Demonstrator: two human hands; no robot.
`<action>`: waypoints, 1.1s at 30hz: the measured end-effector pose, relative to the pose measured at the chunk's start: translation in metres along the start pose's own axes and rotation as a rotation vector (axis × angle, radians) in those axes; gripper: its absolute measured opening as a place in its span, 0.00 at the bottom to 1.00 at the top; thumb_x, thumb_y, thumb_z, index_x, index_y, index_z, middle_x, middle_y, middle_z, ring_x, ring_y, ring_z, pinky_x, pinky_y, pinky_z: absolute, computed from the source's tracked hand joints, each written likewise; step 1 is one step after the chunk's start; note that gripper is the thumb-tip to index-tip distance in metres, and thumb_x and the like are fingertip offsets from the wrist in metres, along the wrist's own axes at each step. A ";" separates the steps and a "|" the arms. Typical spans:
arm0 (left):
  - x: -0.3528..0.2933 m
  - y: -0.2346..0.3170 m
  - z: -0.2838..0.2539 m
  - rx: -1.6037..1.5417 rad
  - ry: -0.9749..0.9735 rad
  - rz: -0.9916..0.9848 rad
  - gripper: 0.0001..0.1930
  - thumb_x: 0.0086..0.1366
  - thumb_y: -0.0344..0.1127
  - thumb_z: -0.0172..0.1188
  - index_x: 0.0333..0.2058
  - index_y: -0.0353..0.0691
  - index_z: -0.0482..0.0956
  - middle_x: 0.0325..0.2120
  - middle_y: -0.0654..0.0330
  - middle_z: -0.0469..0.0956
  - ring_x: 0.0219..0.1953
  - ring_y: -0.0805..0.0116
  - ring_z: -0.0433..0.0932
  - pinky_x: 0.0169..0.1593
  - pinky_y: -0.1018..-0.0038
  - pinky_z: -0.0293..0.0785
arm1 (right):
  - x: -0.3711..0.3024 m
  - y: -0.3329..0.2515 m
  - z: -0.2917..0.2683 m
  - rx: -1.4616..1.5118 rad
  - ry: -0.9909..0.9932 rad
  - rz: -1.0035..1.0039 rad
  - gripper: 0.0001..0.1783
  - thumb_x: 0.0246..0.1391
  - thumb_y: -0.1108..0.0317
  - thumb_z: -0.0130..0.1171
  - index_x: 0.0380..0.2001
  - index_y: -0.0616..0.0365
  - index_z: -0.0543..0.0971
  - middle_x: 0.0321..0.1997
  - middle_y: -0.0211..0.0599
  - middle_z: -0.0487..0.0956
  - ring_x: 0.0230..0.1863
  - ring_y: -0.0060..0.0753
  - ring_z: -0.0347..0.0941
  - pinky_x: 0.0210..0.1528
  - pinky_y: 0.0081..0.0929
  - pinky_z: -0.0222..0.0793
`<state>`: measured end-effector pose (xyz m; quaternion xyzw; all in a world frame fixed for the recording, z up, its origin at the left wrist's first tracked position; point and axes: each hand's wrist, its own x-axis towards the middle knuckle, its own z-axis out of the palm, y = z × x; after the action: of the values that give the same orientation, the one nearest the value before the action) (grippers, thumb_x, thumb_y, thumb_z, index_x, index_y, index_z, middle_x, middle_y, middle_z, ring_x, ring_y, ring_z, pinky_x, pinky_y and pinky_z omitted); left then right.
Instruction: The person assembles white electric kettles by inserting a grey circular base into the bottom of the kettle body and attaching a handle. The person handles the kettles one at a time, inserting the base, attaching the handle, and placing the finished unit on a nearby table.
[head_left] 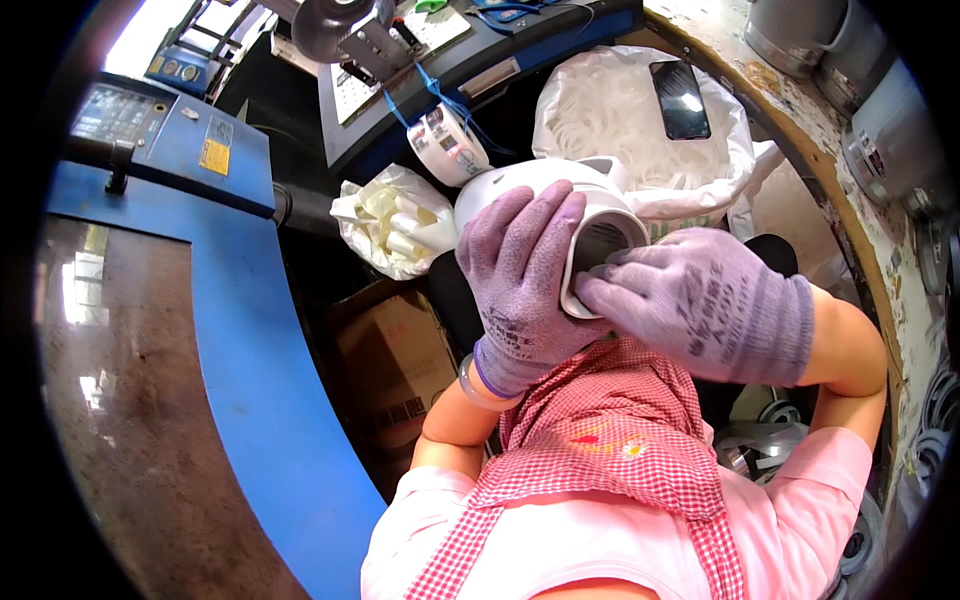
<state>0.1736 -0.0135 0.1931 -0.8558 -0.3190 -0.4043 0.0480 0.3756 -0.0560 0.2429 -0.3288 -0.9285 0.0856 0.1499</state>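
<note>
Both my hands wear purple-grey knit gloves. A white, hollow plastic housing (530, 175) is held tilted over my lap, its round opening (605, 240) facing me and a small loop showing on its far side. My left hand (525, 270) is wrapped over its near left side, fingers laid across the wall. At the right of the opening, my right hand (690, 295) has its fingers bent together against the rim, with the tips at the mouth. Whatever those fingertips pinch, if anything, is hidden.
Ahead stand a bag of translucent white rings (620, 120) with a phone (680, 100) on it, a smaller bag of pale pieces (395, 220) and a hanging label roll (447, 145). A blue machine (250, 380) flanks me on the left. Grey containers (900, 130) line the bench (850, 190) at right.
</note>
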 end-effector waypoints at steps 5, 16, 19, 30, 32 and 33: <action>-0.018 -0.013 -0.050 -0.062 0.235 -0.137 0.38 0.49 0.54 0.73 0.53 0.33 0.75 0.52 0.49 0.76 0.56 0.53 0.72 0.60 0.59 0.70 | 0.005 0.027 -0.027 0.693 0.299 -0.389 0.28 0.52 0.63 0.64 0.54 0.70 0.74 0.48 0.55 0.78 0.47 0.52 0.77 0.49 0.43 0.74; 0.011 -0.021 -0.024 -0.067 0.262 -0.040 0.38 0.44 0.54 0.76 0.51 0.36 0.78 0.50 0.52 0.78 0.51 0.53 0.74 0.56 0.58 0.68 | 0.035 -0.012 -0.062 0.149 0.374 -0.018 0.18 0.49 0.75 0.66 0.45 0.63 0.80 0.47 0.51 0.81 0.43 0.46 0.81 0.47 0.35 0.76; 0.016 -0.017 -0.012 -0.075 0.248 0.021 0.37 0.45 0.55 0.73 0.51 0.37 0.78 0.51 0.53 0.78 0.50 0.53 0.74 0.55 0.57 0.66 | 0.043 -0.017 -0.057 0.271 0.018 0.143 0.14 0.57 0.72 0.59 0.47 0.63 0.76 0.38 0.50 0.80 0.36 0.53 0.80 0.40 0.39 0.78; 0.050 0.026 0.018 -0.202 0.046 0.355 0.38 0.44 0.56 0.74 0.50 0.37 0.79 0.52 0.55 0.77 0.53 0.55 0.72 0.57 0.58 0.64 | -0.018 -0.020 -0.076 -0.136 -0.267 0.211 0.06 0.54 0.71 0.54 0.36 0.58 0.74 0.32 0.43 0.78 0.31 0.43 0.79 0.35 0.36 0.74; 0.059 0.022 0.027 -0.212 0.102 0.378 0.34 0.48 0.54 0.70 0.52 0.41 0.78 0.54 0.59 0.76 0.54 0.57 0.71 0.59 0.57 0.63 | -0.024 -0.015 -0.072 -0.261 -0.150 0.130 0.05 0.52 0.71 0.55 0.34 0.57 0.75 0.31 0.40 0.77 0.27 0.38 0.79 0.28 0.34 0.74; 0.065 0.020 0.033 -0.220 0.141 0.380 0.35 0.48 0.55 0.70 0.52 0.41 0.78 0.54 0.59 0.76 0.54 0.57 0.71 0.59 0.57 0.63 | -0.024 -0.028 -0.067 -0.425 -0.159 0.234 0.06 0.51 0.70 0.56 0.33 0.57 0.75 0.30 0.39 0.76 0.26 0.37 0.78 0.26 0.33 0.74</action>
<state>0.2375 0.0153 0.2214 -0.8702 -0.1019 -0.4793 0.0520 0.3991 -0.0884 0.3076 -0.4503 -0.8902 -0.0691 -0.0071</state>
